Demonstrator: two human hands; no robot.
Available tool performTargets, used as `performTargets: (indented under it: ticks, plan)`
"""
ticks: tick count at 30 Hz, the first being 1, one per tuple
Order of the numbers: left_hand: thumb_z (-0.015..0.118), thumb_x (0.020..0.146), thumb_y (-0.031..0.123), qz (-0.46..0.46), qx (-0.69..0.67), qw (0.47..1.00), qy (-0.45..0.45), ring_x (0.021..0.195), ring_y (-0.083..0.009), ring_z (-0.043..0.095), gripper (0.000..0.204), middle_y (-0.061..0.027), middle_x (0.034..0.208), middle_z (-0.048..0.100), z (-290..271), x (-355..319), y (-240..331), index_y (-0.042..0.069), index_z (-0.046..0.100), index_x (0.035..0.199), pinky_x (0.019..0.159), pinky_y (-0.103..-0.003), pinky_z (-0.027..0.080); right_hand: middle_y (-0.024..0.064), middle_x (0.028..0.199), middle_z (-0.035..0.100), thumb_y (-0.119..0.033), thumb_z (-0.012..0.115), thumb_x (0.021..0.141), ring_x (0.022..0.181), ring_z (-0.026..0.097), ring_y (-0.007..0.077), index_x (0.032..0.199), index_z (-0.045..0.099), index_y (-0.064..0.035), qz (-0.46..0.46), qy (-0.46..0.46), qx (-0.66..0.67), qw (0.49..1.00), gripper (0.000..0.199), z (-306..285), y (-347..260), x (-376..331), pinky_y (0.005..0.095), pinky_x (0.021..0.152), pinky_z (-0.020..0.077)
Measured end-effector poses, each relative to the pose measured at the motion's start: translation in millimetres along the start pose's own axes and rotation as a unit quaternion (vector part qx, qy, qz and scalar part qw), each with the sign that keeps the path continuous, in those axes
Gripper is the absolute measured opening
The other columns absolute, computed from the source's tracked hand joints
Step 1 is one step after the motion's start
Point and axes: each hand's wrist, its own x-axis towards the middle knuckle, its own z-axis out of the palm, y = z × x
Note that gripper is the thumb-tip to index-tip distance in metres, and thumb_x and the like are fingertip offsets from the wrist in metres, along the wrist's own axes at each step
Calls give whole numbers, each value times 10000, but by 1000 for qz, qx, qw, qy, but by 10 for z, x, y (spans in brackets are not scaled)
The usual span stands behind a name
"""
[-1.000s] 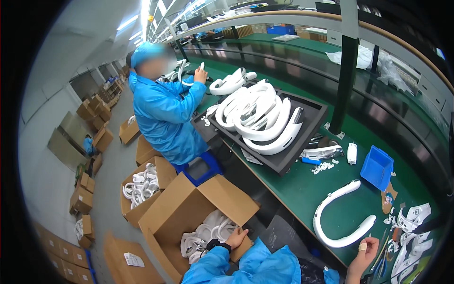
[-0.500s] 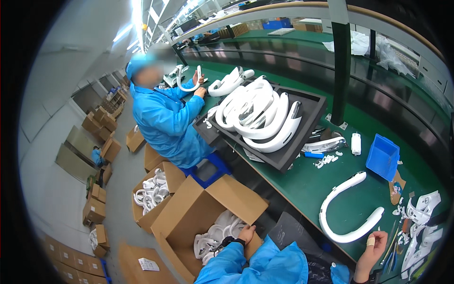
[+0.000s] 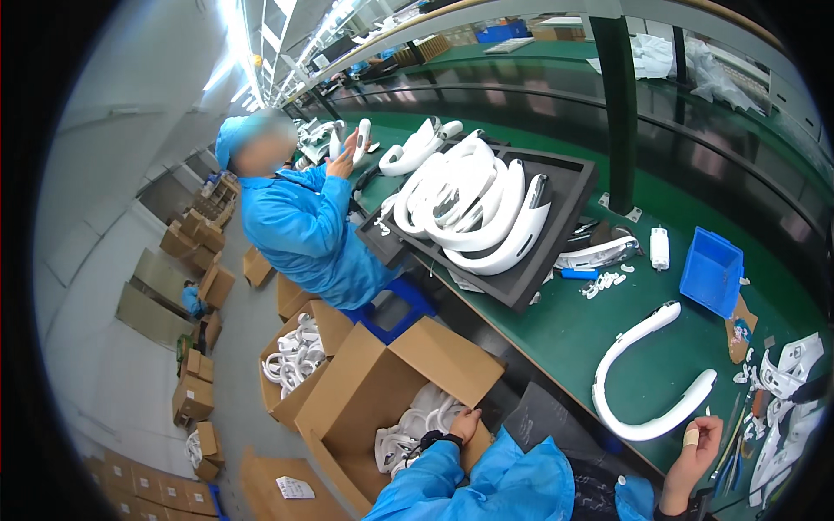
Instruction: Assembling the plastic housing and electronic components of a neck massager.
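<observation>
The green workbench [image 3: 556,334] ran along my right, an open cardboard box [image 3: 347,382] of white parts below it. On the bench, a black tray [image 3: 563,208] bore piled white bands; nearer me lay one U-shaped white band [image 3: 603,398], a blue bin [image 3: 712,273] beyond. My left hand [image 3: 466,424] bent over the box's edge; my right hand [image 3: 698,447] curled narrow beside the band's end; I couldn't tell if either gripped anything.

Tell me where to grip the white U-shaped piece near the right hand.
Grip the U-shaped piece probably best midway along its broad nearer arm, coming from the near right, where the right hand is. That arm looks thick, and the U's open middle leaves room to close around it.
</observation>
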Motion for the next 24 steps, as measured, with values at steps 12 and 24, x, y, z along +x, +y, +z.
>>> performTargets:
  ticks: [12, 24]
  plan:
    - [530, 981, 528, -2, -5, 1000, 4, 1246, -344, 596, 634, -224, 1293, 654, 49, 152, -278, -9, 609, 1308, 1057, -381, 433, 5, 922, 421, 8, 526, 949, 819, 407, 85, 979, 506, -36, -5, 0, 7, 1000, 57, -15, -13, 1, 218, 739, 325]
    - [524, 1003, 469, 47, 13, 998, 37, 1196, -344, 632, 554, -221, 1236, 687, -79, 239, -508, 4, 641, 1281, 1030, -388, 458, 5, 922, 427, -8, 541, 959, 824, 411, 88, 979, 512, -37, 5, -16, 40, 999, 46, -27, -17, 9, 217, 756, 332]
